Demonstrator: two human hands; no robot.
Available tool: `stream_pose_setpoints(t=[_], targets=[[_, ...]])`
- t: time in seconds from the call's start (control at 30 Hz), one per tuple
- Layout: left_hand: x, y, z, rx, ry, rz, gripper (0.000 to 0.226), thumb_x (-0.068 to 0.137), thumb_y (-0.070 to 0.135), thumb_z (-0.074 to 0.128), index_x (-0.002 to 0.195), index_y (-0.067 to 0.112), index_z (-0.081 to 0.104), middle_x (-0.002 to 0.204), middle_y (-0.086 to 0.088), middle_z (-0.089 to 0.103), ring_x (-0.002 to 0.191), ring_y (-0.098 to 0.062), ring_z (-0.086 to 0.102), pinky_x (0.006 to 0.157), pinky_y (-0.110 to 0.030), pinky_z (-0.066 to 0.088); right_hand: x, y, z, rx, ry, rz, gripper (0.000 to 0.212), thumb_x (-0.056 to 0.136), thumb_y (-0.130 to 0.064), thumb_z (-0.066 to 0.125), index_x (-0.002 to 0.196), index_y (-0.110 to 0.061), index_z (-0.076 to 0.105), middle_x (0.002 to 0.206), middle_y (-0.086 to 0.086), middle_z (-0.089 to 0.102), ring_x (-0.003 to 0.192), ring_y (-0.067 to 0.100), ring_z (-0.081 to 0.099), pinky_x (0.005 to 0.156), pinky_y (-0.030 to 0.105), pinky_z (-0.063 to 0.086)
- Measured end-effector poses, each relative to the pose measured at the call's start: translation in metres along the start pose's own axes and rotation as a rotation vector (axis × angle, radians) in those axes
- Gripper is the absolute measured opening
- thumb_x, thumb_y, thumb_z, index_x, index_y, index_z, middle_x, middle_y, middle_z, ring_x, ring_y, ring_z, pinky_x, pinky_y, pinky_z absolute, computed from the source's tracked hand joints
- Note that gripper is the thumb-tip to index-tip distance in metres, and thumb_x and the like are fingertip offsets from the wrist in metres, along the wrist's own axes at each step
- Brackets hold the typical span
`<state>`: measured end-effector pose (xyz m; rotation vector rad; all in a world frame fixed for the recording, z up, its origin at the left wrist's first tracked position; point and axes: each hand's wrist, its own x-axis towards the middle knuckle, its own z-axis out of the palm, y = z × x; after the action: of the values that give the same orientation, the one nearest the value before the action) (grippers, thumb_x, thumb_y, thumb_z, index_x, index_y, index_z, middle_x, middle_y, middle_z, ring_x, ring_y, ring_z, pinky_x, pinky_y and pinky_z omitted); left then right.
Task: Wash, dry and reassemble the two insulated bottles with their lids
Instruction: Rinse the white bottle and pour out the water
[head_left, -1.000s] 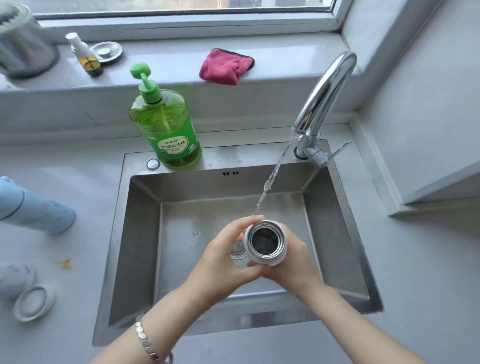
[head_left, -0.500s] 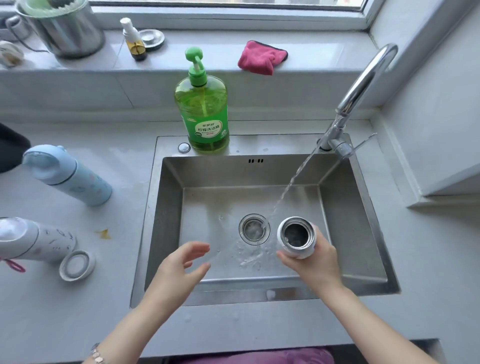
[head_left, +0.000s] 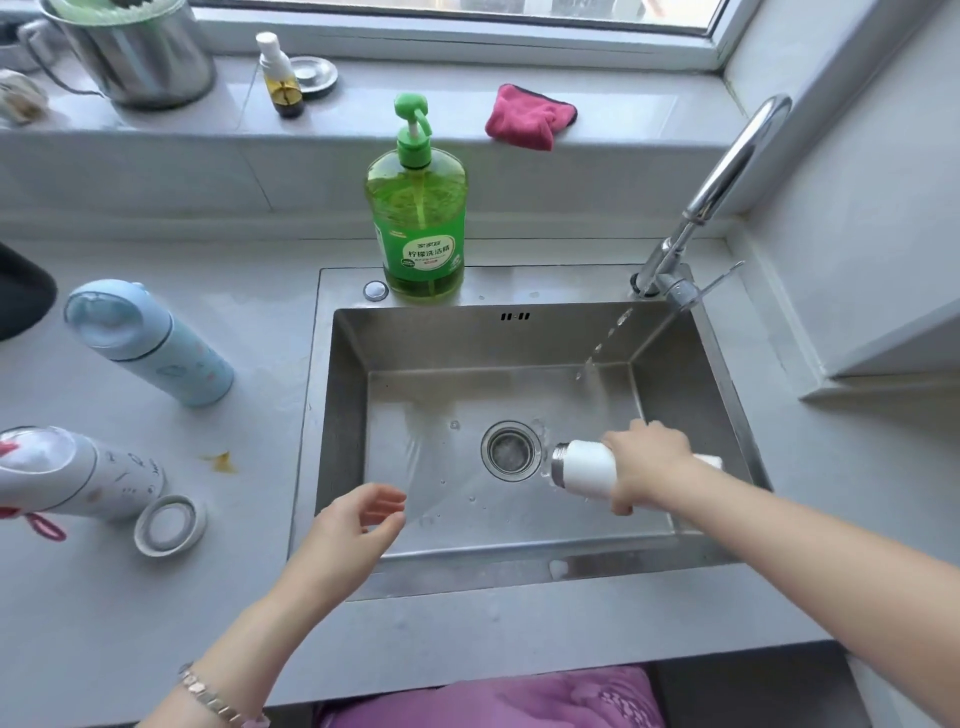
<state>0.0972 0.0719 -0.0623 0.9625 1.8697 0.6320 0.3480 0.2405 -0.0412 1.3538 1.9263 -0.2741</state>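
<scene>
Sink (head_left: 519, 577) — soap bottle (head_left: 418, 228) behind, blue flask (head_left: 150, 345) left, white bottle (head_left: 584, 465) in right grip (head_left: 644, 462)

Counter (head_left: 260, 597): blue bottle (head_left: 150, 345), patterned bottle (head_left: 78, 475), lid (head_left: 169, 525)

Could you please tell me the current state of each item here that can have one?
white bottle: lidless, tipped sideways over the sink, gripped by the right hand.
left hand: open, holding nothing.
faucet: running, thin broken stream.
blue bottle: capped, on the counter.
patterned bottle: capped, on the counter.
loose lid: lying flat beside the patterned bottle.
soap bottle: nearly full.
</scene>
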Motion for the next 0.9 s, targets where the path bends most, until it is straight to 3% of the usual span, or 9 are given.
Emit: stream_pose_setpoints(t=[0.17,0.47,0.6,0.73,0.9], targets=[[0.000,-0.005,-0.005,0.015,-0.011,-0.004,0.023,0.088,0.012,0.061,0.083,0.034,0.060,0.090,0.009,0.068,0.091,-0.004,0.062,0.083,-0.022,0.047,0.004,-0.022,-0.024,-0.346,0.039,-0.002,0.066,0.063,-0.037,0.076,0.122,-0.022,0.050,0.119,0.008,0.048,0.108,0.023,0.050,0.084,0.031,0.043],[0.007,-0.001,-0.004,0.016,-0.044,0.000,0.022,0.089,0.013,0.060,0.082,0.034,0.059,0.091,0.009,0.067,0.090,-0.008,0.063,0.088,-0.026,0.049,-0.009,-0.025,-0.027,-0.547,-0.045,0.023,0.062,0.068,-0.036,0.072,0.124,-0.019,0.051,0.122,0.008,0.050,0.110,0.025,0.052,0.087,0.034,0.044],[0.014,0.007,0.002,0.048,-0.080,0.014,0.018,0.090,0.018,0.058,0.084,0.035,0.059,0.093,0.012,0.066,0.091,-0.004,0.062,0.086,-0.023,0.048,-0.009,-0.025,-0.025,-0.313,-0.003,-0.016,0.064,0.064,-0.039,0.074,0.121,-0.023,0.049,0.119,0.006,0.050,0.108,0.022,0.052,0.081,0.030,0.041],[0.026,0.026,0.006,0.048,-0.086,0.052,0.012,0.089,0.019,0.059,0.093,0.031,0.059,0.094,0.015,0.064,0.093,-0.002,0.061,0.086,-0.020,0.048,-0.008,-0.026,-0.023,-0.160,-0.065,-0.085,0.066,0.062,-0.041,0.077,0.121,-0.026,0.052,0.116,0.002,0.056,0.105,0.020,0.056,0.074,0.027,0.041],[0.048,0.072,0.007,-0.016,-0.068,0.139,0.015,0.085,0.032,0.065,0.099,0.029,0.059,0.093,0.018,0.063,0.091,0.003,0.060,0.087,-0.020,0.047,-0.005,-0.032,-0.043,0.285,0.204,-0.251,0.084,0.062,-0.043,0.073,0.135,-0.040,0.033,0.107,0.001,0.045,0.108,0.023,0.049,0.077,0.029,0.042]])
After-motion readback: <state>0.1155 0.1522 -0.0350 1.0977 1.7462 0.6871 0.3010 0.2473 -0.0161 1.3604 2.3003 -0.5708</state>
